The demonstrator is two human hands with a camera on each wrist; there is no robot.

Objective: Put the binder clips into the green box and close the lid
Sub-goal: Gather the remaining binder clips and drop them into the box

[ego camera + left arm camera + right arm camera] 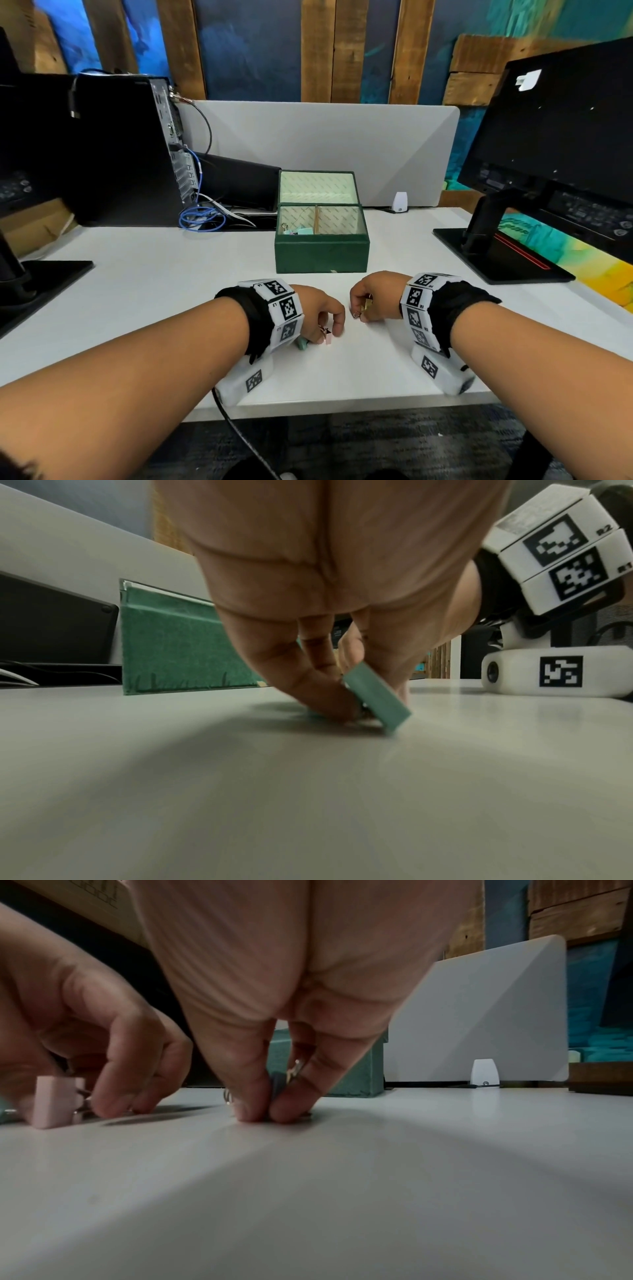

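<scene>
left hand (pixel 317 313): low on the desk (pixel 137 291) near its front edge, left of centre. fingers curled down, pinching clips. wrist tracker band on.
teal clip (pixel 377 699): tilted, one edge on the desk, gripped between thumb and fingers of the left hand. in the head view only a bit of teal shows under the palm.
pink clip (pixel 58 1102): upright on the desk just beside the left fingertips (pixel 113 1107), wire handles toward them. head view shows it at the left hand's fingertips; cannot tell if it's gripped or only touched.
right hand (pixel 371 296): also down on the desk, near the front edge, just right of the left hand, hands apart. thumb and forefinger tips pressed together on the surface.
dark clip (pixel 278 1081): pinched between the right thumb and forefinger, metal handles sticking out either side. colour hard to read, mostly hidden.
green box (pixel 322 255): mid-desk, behind both hands, well apart from them. lid (pixel 317 186) open, standing up at the back edge. divider splits the inside in two.
clips in box (pixel 294 229): a few in the left compartment, teal and pink visible. right compartment contents: cannot tell.
surroundings: monitor (pixel 561 137) at the right edge, pc tower (pixel 126 147) at the back left, grey partition (pixel 325 137) along the back edge.
</scene>
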